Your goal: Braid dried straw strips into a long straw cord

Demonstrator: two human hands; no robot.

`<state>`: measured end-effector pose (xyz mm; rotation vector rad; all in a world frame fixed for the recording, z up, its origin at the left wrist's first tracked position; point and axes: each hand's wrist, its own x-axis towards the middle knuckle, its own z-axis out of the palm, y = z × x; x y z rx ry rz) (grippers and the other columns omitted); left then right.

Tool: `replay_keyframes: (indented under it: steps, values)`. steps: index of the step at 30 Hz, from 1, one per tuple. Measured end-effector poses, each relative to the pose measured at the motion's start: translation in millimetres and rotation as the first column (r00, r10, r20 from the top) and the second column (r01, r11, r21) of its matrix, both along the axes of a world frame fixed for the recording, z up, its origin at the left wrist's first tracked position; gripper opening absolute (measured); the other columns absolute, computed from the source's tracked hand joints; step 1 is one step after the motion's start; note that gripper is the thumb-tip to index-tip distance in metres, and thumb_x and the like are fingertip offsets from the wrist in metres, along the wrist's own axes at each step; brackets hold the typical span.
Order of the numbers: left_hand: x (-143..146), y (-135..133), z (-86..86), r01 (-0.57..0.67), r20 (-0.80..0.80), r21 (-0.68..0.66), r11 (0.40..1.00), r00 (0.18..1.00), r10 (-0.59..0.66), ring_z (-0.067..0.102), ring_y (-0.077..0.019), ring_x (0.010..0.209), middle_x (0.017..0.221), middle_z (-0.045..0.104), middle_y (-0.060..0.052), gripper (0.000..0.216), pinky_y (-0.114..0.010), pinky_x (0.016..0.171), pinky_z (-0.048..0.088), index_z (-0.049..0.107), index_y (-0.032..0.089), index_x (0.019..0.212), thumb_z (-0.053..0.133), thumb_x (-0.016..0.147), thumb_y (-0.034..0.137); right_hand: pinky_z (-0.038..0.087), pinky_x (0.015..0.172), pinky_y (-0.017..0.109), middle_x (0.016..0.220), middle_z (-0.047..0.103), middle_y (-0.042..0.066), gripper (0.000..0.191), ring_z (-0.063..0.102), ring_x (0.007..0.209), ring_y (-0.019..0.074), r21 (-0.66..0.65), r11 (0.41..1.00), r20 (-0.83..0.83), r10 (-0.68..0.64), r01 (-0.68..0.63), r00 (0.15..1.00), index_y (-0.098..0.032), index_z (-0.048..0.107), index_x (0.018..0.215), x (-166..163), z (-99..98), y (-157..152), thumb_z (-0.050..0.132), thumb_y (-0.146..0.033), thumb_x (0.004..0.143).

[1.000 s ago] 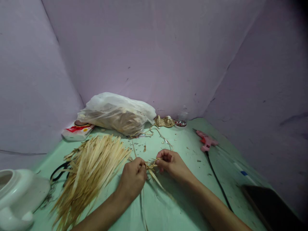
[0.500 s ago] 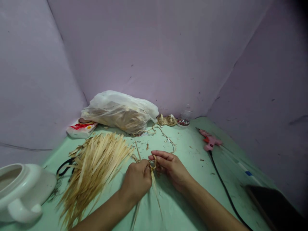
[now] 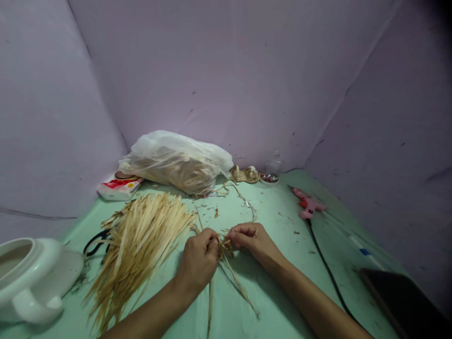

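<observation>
Between my hands is a small tangle of tan dried-leaf strips (image 3: 224,246), with loose ends trailing down toward me. My left hand (image 3: 200,256) is closed in a pinch on its left side. From the other side, the thumb and fingertips of my right hand (image 3: 249,239) pinch the strips. A thick bundle of dried leaf strips (image 3: 141,254) lies fanned out to the left of my left hand. A knotted cord (image 3: 243,197) runs across the table beyond my fingers.
A white pot (image 3: 31,278) stands at the left, near black scissor handles (image 3: 95,242). Behind are a plastic bag (image 3: 176,165), a tissue pack (image 3: 119,188), a woven piece (image 3: 245,174) and a jar of beads (image 3: 270,176). At right are a pink glue gun (image 3: 308,203) and a dark flat object (image 3: 402,301).
The loop that stood up between my fingers no longer shows. My right fingertips have come down onto the strips, and the trailing ends have swung to the right.
</observation>
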<state>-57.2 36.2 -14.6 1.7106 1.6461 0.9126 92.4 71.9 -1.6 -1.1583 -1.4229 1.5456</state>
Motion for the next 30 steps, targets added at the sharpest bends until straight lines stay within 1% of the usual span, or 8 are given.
replay_keyframes:
  steps: [4, 8, 12, 17, 20, 25, 28, 30]
  values:
    - [1, -1, -0.3, 0.009, 0.003, 0.009, 1.000, 1.000, -0.009, 0.045, -0.0110, 0.056, 0.057, 0.052, 0.002, 0.017, -0.022, 0.053, 0.029, 0.054, 0.017, 0.070, 0.039, 0.077, 0.022, 0.034, 0.048, 0.020, 0.048, 0.054, -0.001, 0.022, 0.044, 0.046, 0.0068, -0.003, 1.000, -0.024, -0.006, 0.006, 1.000, -0.011, 0.061, 0.055, -3, -0.8, -3, 0.064, -0.032, 0.061]
    - [2, -3, 0.1, 0.052, -0.055, 0.040, 0.998, 0.997, -0.049, 0.045, -0.0110, 0.058, 0.058, 0.050, 0.001, 0.017, -0.022, 0.055, 0.029, 0.051, 0.017, 0.063, 0.039, 0.076, 0.018, 0.035, 0.047, 0.021, 0.048, 0.052, -0.003, 0.024, 0.043, 0.044, 0.0063, -0.072, 0.996, -0.084, -0.067, 0.061, 0.994, -0.013, 0.055, 0.056, -6, -5.2, -2, 0.072, -0.031, 0.052]
    - [3, -5, 1.6, 0.048, -0.055, 0.153, 0.987, 0.998, -0.040, 0.046, -0.0115, 0.064, 0.063, 0.050, 0.000, 0.017, -0.022, 0.060, 0.031, 0.048, 0.016, 0.060, 0.040, 0.074, 0.014, 0.031, 0.042, 0.020, 0.048, 0.048, -0.007, 0.029, 0.039, 0.040, 0.0051, -0.120, 0.989, -0.083, -0.096, 0.086, 0.992, -0.015, 0.056, 0.071, -1, -7.4, 3, 0.071, -0.031, 0.053]
    - [1, -5, -1.0, 0.025, -0.023, 0.096, 0.995, 0.999, -0.022, 0.043, -0.0109, 0.058, 0.057, 0.048, 0.002, 0.017, -0.022, 0.056, 0.028, 0.049, 0.017, 0.059, 0.041, 0.074, 0.017, 0.035, 0.048, 0.021, 0.057, 0.052, -0.004, 0.034, 0.042, 0.045, 0.0056, -0.060, 0.996, 0.004, 0.061, -0.061, 0.998, -0.012, 0.060, 0.081, 13, -3.1, 9, 0.070, -0.033, 0.056]
    - [1, -3, -3.2, 0.014, 0.022, 0.047, 0.999, 1.000, -0.015, 0.042, -0.0104, 0.055, 0.053, 0.046, 0.003, 0.017, -0.022, 0.054, 0.027, 0.049, 0.017, 0.059, 0.042, 0.074, 0.021, 0.036, 0.052, 0.022, 0.059, 0.054, -0.003, 0.032, 0.045, 0.052, 0.0076, 0.003, 0.988, 0.141, 0.155, -0.157, 0.978, -0.012, 0.062, 0.082, 18, -0.7, 9, 0.070, -0.030, 0.056]
    - [0, 0, -3.9, -0.041, 0.139, -0.012, 0.999, 0.989, 0.043, 0.041, -0.0101, 0.054, 0.053, 0.046, 0.003, 0.017, -0.022, 0.051, 0.027, 0.050, 0.017, 0.061, 0.042, 0.074, 0.024, 0.036, 0.055, 0.022, 0.067, 0.060, 0.002, 0.019, 0.049, 0.060, 0.0110, 0.242, 0.946, 0.393, 0.108, -0.216, 0.913, -0.015, 0.065, 0.075, 25, 1.1, 8, 0.060, -0.031, 0.068]
    - [0, 0, -2.8, -0.071, 0.155, -0.022, 0.997, 0.985, 0.073, 0.039, -0.0103, 0.052, 0.052, 0.043, 0.004, 0.018, -0.022, 0.051, 0.027, 0.051, 0.018, 0.061, 0.041, 0.075, 0.024, 0.038, 0.058, 0.021, 0.070, 0.060, 0.002, 0.015, 0.051, 0.065, 0.0117, 0.294, 0.941, 0.355, 0.053, -0.165, 0.933, -0.015, 0.064, 0.068, 23, 3.5, 8, 0.062, -0.029, 0.066]
    - [0, -1, -1.3, -0.076, 0.120, 0.024, 0.997, 0.990, 0.072, 0.040, -0.0108, 0.054, 0.053, 0.044, 0.003, 0.017, -0.022, 0.052, 0.029, 0.051, 0.017, 0.062, 0.042, 0.075, 0.023, 0.037, 0.053, 0.021, 0.061, 0.057, 0.000, 0.017, 0.049, 0.056, 0.0094, 0.173, 0.980, 0.238, 0.060, -0.103, 0.969, -0.014, 0.060, 0.063, 20, 5.2, 7, 0.063, -0.031, 0.064]
